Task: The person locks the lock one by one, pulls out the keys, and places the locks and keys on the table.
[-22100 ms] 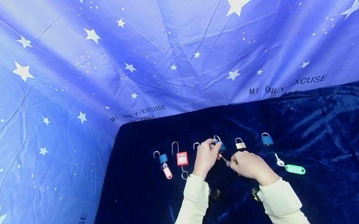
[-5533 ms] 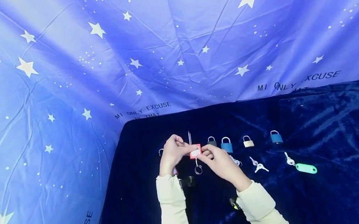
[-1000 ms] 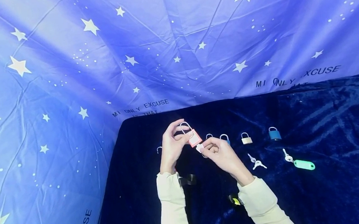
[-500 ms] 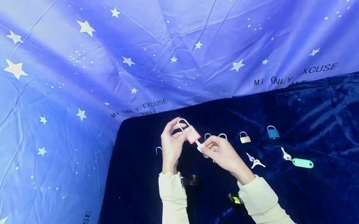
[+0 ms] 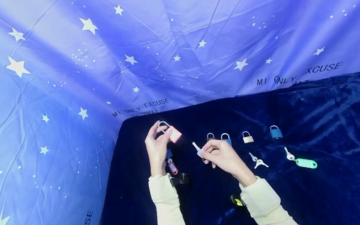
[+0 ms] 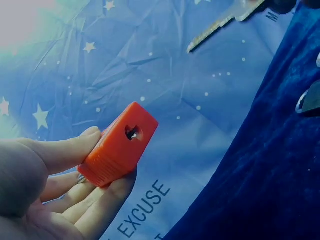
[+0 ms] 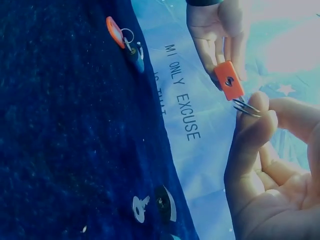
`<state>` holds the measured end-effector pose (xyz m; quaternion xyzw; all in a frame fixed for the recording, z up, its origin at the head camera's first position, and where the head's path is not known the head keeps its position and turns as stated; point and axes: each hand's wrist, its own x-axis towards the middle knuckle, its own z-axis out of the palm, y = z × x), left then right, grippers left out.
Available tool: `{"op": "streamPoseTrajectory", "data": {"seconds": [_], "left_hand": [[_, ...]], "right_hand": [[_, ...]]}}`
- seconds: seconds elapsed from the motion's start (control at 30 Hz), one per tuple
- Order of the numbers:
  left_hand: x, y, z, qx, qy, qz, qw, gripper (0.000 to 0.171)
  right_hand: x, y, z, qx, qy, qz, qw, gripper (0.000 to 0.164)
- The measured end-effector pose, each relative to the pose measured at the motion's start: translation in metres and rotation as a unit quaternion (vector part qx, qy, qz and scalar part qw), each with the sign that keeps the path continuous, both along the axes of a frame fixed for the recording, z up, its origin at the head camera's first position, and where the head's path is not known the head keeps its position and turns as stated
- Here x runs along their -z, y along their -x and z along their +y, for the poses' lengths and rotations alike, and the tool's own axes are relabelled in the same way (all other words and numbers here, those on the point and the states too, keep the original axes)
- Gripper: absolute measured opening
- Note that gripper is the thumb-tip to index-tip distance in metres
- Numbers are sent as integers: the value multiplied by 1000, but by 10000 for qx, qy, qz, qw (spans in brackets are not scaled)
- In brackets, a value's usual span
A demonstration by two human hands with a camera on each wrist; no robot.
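Observation:
My left hand [image 5: 156, 148] grips a red padlock [image 5: 176, 134] above the dark cloth, its long shackle toward the fingers and both legs at the body. In the left wrist view, the keyhole in the bottom of the red padlock [image 6: 117, 145] faces the camera with nothing in it. To the right, my right hand [image 5: 220, 153] pinches a silver key [image 5: 197, 148] between thumb and forefinger. The key's blade points up and left toward the padlock, with a gap between them. Below my left hand, a blue padlock [image 5: 169, 153] lies partly hidden, with a red key tag [image 5: 172, 167].
On the dark blue velvet cloth [image 5: 208, 210] lie a dark padlock [image 5: 210, 137], a blue padlock [image 5: 226, 140], a brass padlock [image 5: 248, 138] and another blue padlock [image 5: 276, 132]. Loose keys [image 5: 259, 161] and a green key tag [image 5: 306, 163] lie nearer. A starry curtain [image 5: 177, 80] hangs behind.
The key has come out of the red padlock, and my left hand has moved left with the padlock. Earlier both hands held this padlock; long before, they worked at a blue one.

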<state>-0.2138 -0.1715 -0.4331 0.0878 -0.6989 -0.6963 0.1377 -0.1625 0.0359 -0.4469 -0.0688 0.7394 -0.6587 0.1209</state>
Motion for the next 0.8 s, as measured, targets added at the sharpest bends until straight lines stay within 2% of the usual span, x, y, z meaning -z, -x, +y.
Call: {"op": "streamPoseTrajectory", "data": {"seconds": [0.17,0.3,0.5,0.63,0.8], "left_hand": [[1,0,7,490,-74,-146,9987,60],[3,1,12,851,219,-208,9959,61],[10,2,21,988,784,-405,9912,60],[16,2,26,1061,1514,-589,9810,58],[24,3,33,1381,2345,-605,9604,57]], "right_hand": [[3,0,0,104,-152,15,9998,20],[5,1,-1,182,-394,-4,9991,16],[6,-1,-3,92,-679,-130,9976,11],[8,-3,-5,84,-846,-157,9963,9],[12,-5,-9,205,-1047,-250,9940,7]]}}
